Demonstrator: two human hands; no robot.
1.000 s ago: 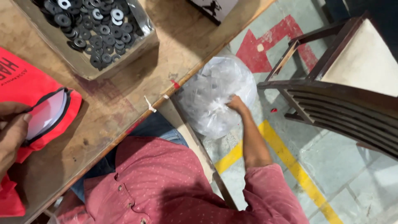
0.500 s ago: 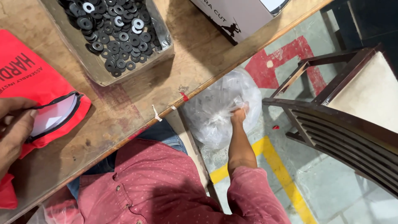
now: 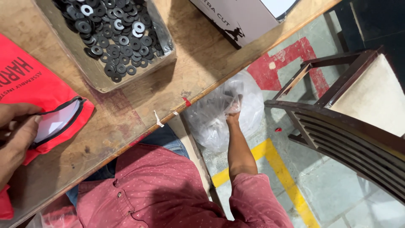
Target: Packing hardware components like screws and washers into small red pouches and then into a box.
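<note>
My left hand (image 3: pixel 14 133) rests on the wooden table (image 3: pixel 198 67) and holds open the mouth of a red zip pouch (image 3: pixel 40 90), where a white sheet shows inside. My right hand (image 3: pixel 234 110) reaches down beside the table into a clear plastic bag (image 3: pixel 215 122) on the floor; its fingers are buried in the bag's folds, so what they grip is hidden. A cardboard tray (image 3: pixel 95 76) lined with plastic holds several black washers (image 3: pixel 116 38) and stands on the table beyond the pouch.
A dark wooden chair (image 3: pixel 337 122) with a cream seat stands right of the bag. A white and dark carton (image 3: pixel 244 19) lies at the table's far edge. The floor has red and yellow painted marks.
The view has shifted, so the table and tray sit lower and nearer. My right hand has pushed deeper into the plastic bag. My left hand stays on the pouch.
</note>
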